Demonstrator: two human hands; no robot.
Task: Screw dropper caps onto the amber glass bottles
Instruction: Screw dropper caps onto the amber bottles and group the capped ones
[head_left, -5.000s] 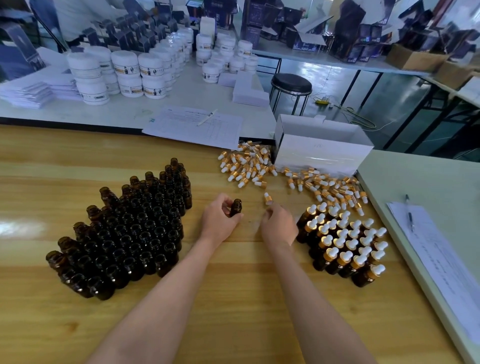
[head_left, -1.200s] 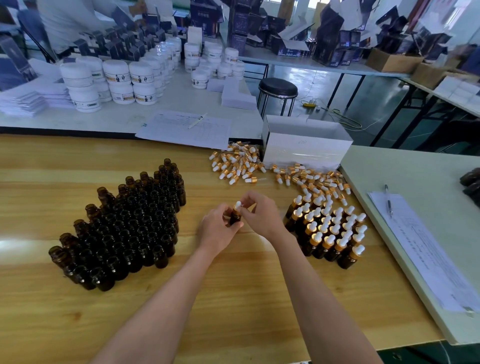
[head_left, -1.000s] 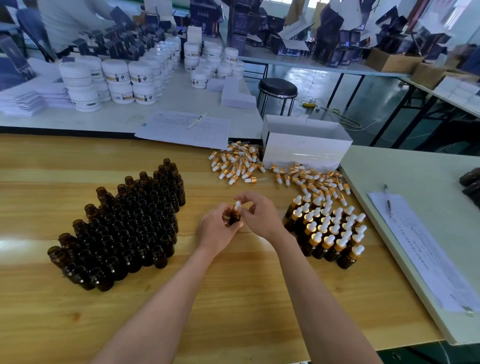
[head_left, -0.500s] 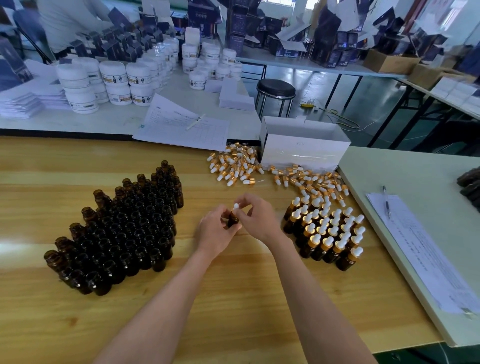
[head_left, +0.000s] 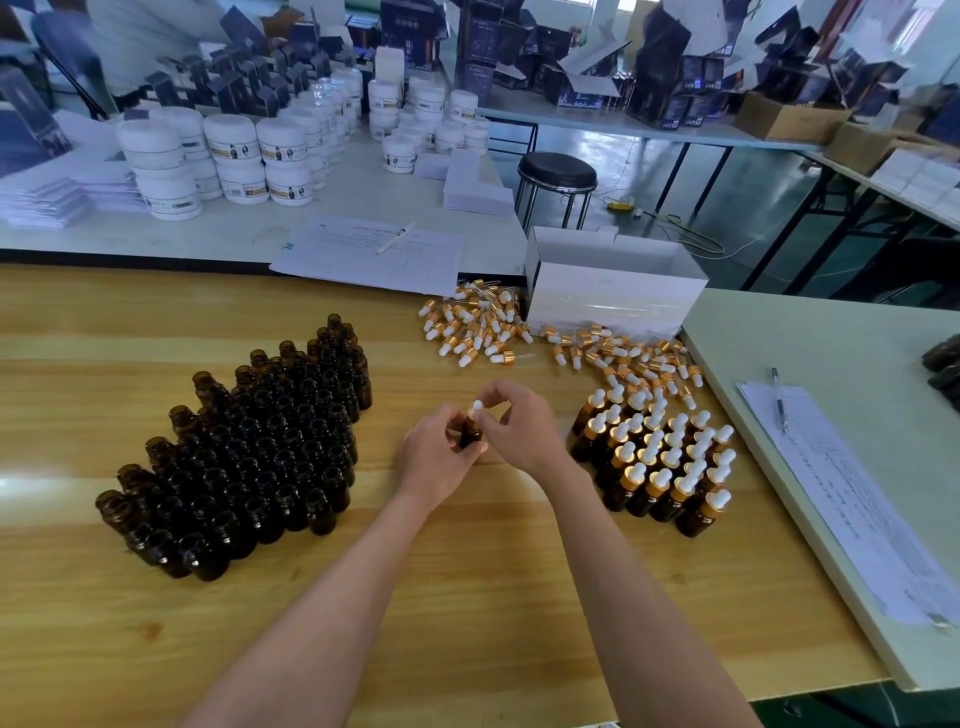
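The amber bottle (head_left: 471, 435) is up off the wooden table (head_left: 363, 597), dead centre between the two groups, with the dropper cap (head_left: 476, 407) sitting on its neck, white bulb poking out the top. The left hand (head_left: 436, 462) has its fingers curled round the bottle's body, a snug hold. The right hand (head_left: 519, 426) pinches the cap from above with thumb and fingertips, the other fingers arched clear. That reads as the twisting step.

To the left stands the block of uncapped bottles (head_left: 249, 447), to the right the capped bottles (head_left: 660, 457), and beyond them the loose caps (head_left: 478, 327) lie scattered in front of the white box (head_left: 613, 291).

The risk here is a cross-thread: if the cap goes on tilted, it binds and sits crooked. The glass pipette could also catch the rim if it is off line. A slack left grip would let the bottle spin with the cap instead of tightening.

Five seconds ago the bottle was bare in the left hand and the right was down at a cap on the table; now that cap is on, and over the last second the pose has barely shifted
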